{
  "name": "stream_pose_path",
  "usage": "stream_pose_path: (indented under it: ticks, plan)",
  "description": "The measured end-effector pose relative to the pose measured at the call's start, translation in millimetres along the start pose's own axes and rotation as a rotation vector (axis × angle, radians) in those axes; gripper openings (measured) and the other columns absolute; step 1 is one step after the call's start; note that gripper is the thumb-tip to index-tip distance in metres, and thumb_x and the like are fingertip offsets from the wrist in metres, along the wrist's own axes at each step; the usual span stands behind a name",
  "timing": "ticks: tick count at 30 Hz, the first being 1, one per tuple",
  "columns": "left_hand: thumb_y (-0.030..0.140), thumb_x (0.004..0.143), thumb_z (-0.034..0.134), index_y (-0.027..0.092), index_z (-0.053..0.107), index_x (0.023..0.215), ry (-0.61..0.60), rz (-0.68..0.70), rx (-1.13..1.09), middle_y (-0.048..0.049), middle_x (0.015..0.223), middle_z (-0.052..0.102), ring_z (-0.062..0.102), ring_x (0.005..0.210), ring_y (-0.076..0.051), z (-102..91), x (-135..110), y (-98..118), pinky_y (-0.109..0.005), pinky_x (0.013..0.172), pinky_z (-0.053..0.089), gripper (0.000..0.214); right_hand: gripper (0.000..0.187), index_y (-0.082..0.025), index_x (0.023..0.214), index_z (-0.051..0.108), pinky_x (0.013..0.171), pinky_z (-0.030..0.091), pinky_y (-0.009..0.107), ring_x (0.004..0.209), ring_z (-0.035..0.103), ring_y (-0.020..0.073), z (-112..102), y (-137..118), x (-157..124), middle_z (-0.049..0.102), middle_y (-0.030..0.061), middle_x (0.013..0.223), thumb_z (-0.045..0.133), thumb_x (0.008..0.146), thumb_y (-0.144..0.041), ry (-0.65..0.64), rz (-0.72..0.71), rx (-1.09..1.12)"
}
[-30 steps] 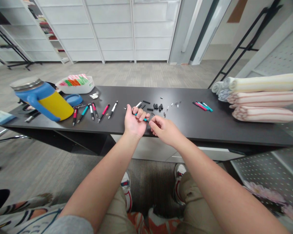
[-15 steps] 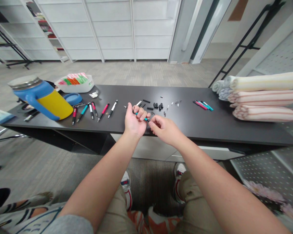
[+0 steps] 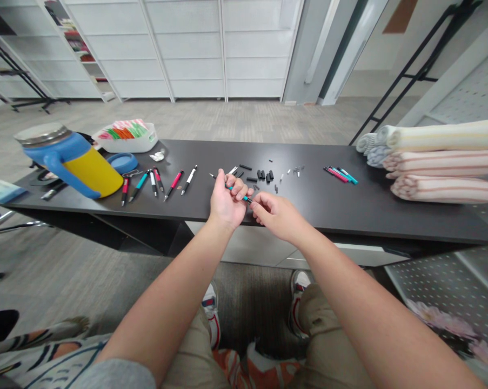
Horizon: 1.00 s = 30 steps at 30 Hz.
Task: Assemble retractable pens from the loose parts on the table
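My left hand [image 3: 229, 201], palm up, has its fingers wrapped round a teal and black pen [image 3: 247, 199], most of which they hide. The pen's thin tip sticks out past my left thumb. At the pen's other end, the thumb and fingers of my right hand [image 3: 274, 215] are pinched on its black end. Just beyond the hands lie several short black grips [image 3: 265, 175] and small dark bits. Small clear and metal pieces [image 3: 297, 171] are a little to the right. Several pens [image 3: 173, 186] in red, teal and white rest to the left.
On the left a blue and yellow mug [image 3: 79, 167] leans over near a blue lid [image 3: 122, 162] and a white basket [image 3: 126, 140] of colourful packets. Teal and pink barrels [image 3: 341, 174] lie right of centre. Rolled towels [image 3: 446, 162] are stacked on the table's [image 3: 369, 210] right end.
Both hands hold nearly the same pose on the pen. The whole view has shifted very slightly; nothing on the table has visibly moved.
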<state>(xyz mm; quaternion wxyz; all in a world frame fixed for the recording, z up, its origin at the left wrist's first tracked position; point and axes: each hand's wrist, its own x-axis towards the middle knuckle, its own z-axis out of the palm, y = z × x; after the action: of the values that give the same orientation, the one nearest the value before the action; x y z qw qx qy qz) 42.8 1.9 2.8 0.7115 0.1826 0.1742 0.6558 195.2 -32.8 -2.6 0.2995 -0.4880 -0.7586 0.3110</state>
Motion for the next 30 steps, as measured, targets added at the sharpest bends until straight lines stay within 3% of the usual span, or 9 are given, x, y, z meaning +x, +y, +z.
stream_pose_path:
  ticks: [9, 14, 17, 24, 30]
  plan:
    - [0.052, 0.109, 0.044, 0.022, 0.039, 0.069, 0.008, 0.029, -0.037, 0.005, 0.056, 0.035, 0.039, 0.047, -0.011, 0.3, -1.4, 0.5, -0.031, 0.063, 0.048, 0.051, 0.03, -0.024, 0.08, 0.057, 0.062, 0.046, 0.026, 0.062, 0.062, 0.0136, -0.1, -1.3, 1.4, 0.067, -0.0018, 0.07, 0.046, 0.105, -0.037, -0.026, 0.026, 0.097]
    - [0.027, 0.102, 0.052, 0.02, 0.056, 0.081, -0.06, 0.017, 0.042, -0.0021, 0.077, 0.062, 0.066, 0.073, -0.016, 2.2, -2.7, -4.5, -0.031, 0.074, 0.053, 0.022, 0.037, -0.023, 0.081, 0.056, 0.056, 0.047, 0.024, 0.058, 0.059, 0.0121, -0.4, 3.8, 2.7, 0.064, -0.002, 0.07, 0.047, 0.105, -0.048, 0.022, 0.079, 0.328]
    - [0.016, 0.096, 0.053, 0.018, 0.065, 0.096, -0.075, 0.006, 0.093, -0.0058, 0.093, 0.073, 0.073, 0.094, -0.02, 0.9, -1.4, -7.4, -0.033, 0.085, 0.054, 0.013, 0.04, -0.023, 0.082, 0.057, 0.053, 0.046, 0.023, 0.057, 0.058, 0.0116, -0.7, 7.2, 4.4, 0.061, -0.0023, 0.069, 0.051, 0.103, -0.057, 0.06, 0.101, 0.463]
    - [0.022, 0.101, 0.063, 0.017, 0.07, 0.114, -0.106, 0.019, 0.246, -0.0101, 0.11, 0.079, 0.075, 0.107, -0.021, -0.4, -3.0, -9.5, -0.036, 0.102, 0.052, 0.016, 0.041, -0.022, 0.082, 0.058, 0.047, 0.039, 0.021, 0.054, 0.054, 0.0099, -1.4, 7.8, 6.8, 0.059, -0.0034, 0.067, 0.063, 0.095, -0.061, 0.126, 0.175, 0.703]
    - [0.028, 0.099, 0.072, 0.017, 0.071, 0.11, -0.094, 0.043, 0.25, -0.0098, 0.108, 0.079, 0.076, 0.099, -0.019, -2.5, -0.7, -12.1, -0.035, 0.098, 0.055, 0.016, 0.044, -0.021, 0.089, 0.063, 0.048, 0.041, 0.022, 0.054, 0.055, 0.0101, -0.8, 8.9, 7.1, 0.059, -0.0034, 0.068, 0.066, 0.092, -0.065, 0.123, 0.164, 0.698]
